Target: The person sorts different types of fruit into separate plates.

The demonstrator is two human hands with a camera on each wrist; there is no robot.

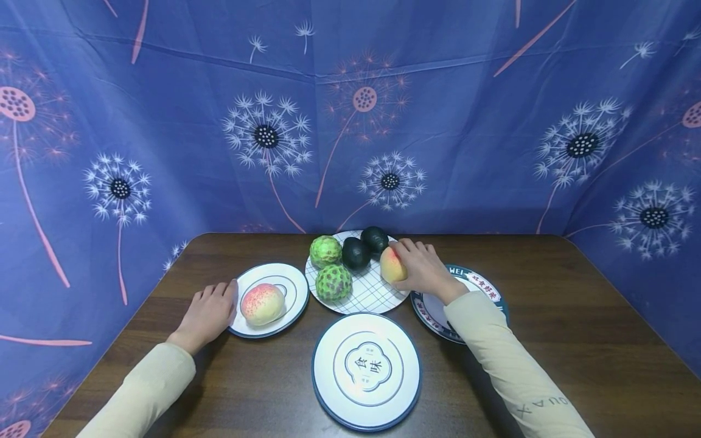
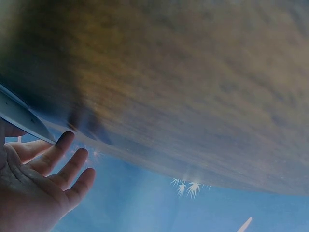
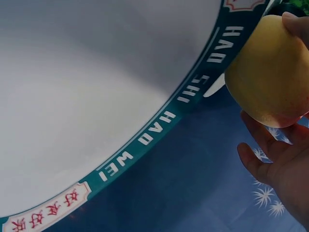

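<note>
My right hand [image 1: 424,267] grips a yellow peach [image 1: 392,265] with a red blush, over the right side of a white checked plate [image 1: 364,298]. In the right wrist view, fingers and thumb lie around the peach [image 3: 270,72]. On that plate sit two green custard apples, one paler [image 1: 325,250] and one dark-spotted [image 1: 333,283], and two dark avocados [image 1: 356,253]. My left hand [image 1: 207,313] rests at the left rim of a blue-edged plate [image 1: 296,286] holding another peach [image 1: 263,304]. In the left wrist view, its fingers spread loosely beside the plate's edge [image 2: 26,121].
At the front middle stands a white blue-rimmed plate [image 1: 367,331] with Chinese characters. A green-rimmed plate [image 1: 495,295] lies under my right forearm, partly hidden by the sleeve. The brown wooden table [image 1: 575,340] ends against a blue dandelion-patterned cloth [image 1: 460,121].
</note>
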